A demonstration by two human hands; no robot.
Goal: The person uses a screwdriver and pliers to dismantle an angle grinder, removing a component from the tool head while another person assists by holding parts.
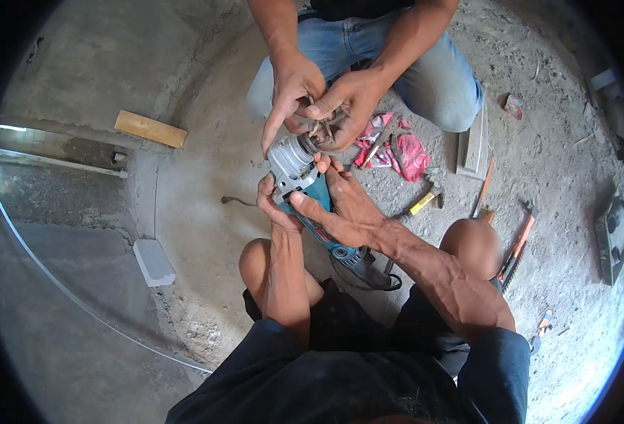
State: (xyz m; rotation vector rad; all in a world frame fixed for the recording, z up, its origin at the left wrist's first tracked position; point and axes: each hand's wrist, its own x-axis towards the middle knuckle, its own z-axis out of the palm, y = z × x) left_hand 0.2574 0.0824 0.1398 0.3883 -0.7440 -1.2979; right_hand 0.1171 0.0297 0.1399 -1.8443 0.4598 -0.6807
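A teal angle grinder (314,201) with a silver gear head (291,161) is held out in front of me, its head pointing away and its tail over my lap. My left hand (278,206) wraps round the left side, just behind the metal head. From the right, my right hand (344,205) clasps the body, thumb laid across the top. A person kneeling opposite has both hands at the spindle end: their hand on the left (294,88) and their hand on the right (351,106) pinch small metal pieces there, which their fingers partly hide.
A pink wrapper (414,157) with hand tools, a yellow-handled hammer (424,201), an orange-handled saw (520,244) and orange-handled pliers (544,325) lie on the dusty floor at right. At left are a wooden board (149,128) and a grey block (154,261).
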